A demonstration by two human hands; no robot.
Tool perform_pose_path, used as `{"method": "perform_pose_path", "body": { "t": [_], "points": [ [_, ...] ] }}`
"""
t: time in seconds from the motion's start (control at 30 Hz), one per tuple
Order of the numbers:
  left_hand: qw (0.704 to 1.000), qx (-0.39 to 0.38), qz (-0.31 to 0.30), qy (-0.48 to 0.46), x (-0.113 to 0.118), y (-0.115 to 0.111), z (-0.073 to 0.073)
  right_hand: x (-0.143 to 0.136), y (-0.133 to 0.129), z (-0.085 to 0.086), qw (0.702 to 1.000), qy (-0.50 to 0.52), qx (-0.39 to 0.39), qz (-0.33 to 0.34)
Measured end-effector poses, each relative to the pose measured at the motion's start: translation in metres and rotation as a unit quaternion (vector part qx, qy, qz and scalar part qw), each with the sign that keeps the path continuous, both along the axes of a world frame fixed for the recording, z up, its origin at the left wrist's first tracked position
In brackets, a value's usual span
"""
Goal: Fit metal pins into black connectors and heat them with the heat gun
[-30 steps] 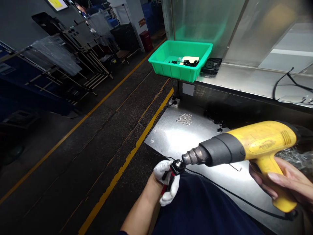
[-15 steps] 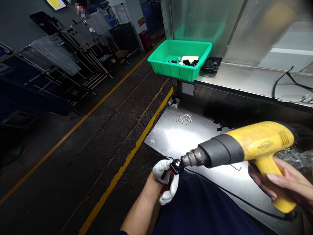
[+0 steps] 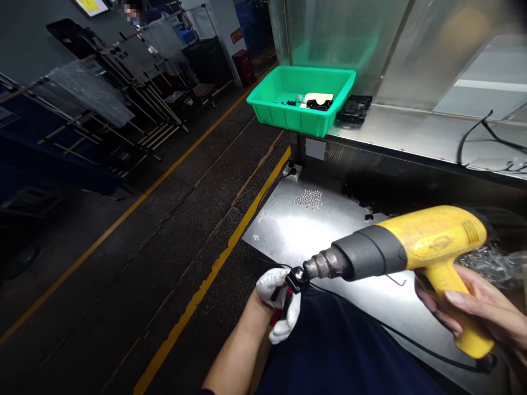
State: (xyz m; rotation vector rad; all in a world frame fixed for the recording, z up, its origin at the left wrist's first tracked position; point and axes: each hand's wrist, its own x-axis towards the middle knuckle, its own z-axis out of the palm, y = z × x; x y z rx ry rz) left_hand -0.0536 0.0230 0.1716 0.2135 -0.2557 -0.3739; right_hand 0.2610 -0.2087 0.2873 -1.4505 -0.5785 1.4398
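Observation:
My right hand (image 3: 473,302), bare, is wrapped round the grip of a yellow heat gun (image 3: 436,238) with a grey collar. Its stepped metal nozzle points left, right up against a small black part (image 3: 297,280) with a shiny metal piece on it. My left hand (image 3: 278,299), in a white glove, is closed round a red-and-black handled tool (image 3: 276,315) just below that black part. The fingers hide most of the tool, so its kind does not show. Whether the nozzle touches the part I cannot tell.
A steel worktop (image 3: 284,230) carries a cluster of small shiny metal pieces (image 3: 309,198) and dark parts (image 3: 369,217). On the shelf above stand a green bin (image 3: 300,118), a black moulded part (image 3: 354,109) and glasses (image 3: 489,142). A black cord (image 3: 395,332) crosses near my lap. Plastic bags lie right.
The heat gun and my right hand have shifted slightly left. My left hand and the black part stay nearly in place.

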Motion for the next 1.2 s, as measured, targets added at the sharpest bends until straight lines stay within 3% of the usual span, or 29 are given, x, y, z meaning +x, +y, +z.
{"method": "perform_pose_path", "body": {
  "t": [0.2,0.47,0.63,0.77,0.97,1.2],
  "points": [
    [1.000,-0.004,0.010,-0.004,0.002,0.001,0.006,-0.001,-0.001,-0.004,1.000,0.011,0.006,-0.010],
    [0.999,0.016,0.038,-0.008,-0.001,0.002,0.002,0.001,-0.006,-0.010,1.000,0.022,0.012,-0.003],
    [0.999,0.028,0.011,0.015,-0.002,0.004,0.003,0.009,-0.012,-0.022,0.999,0.029,0.032,0.024],
    [0.999,0.014,0.033,-0.020,0.000,0.004,0.004,0.013,-0.015,-0.030,0.998,0.035,0.040,0.035],
    [1.000,0.017,0.023,0.005,-0.001,0.003,0.003,0.008,-0.011,-0.021,0.999,0.036,0.035,0.019],
    [0.992,0.091,0.017,0.083,-0.004,0.005,0.000,0.000,-0.004,-0.008,0.999,0.030,0.009,-0.025]
  ]
}}
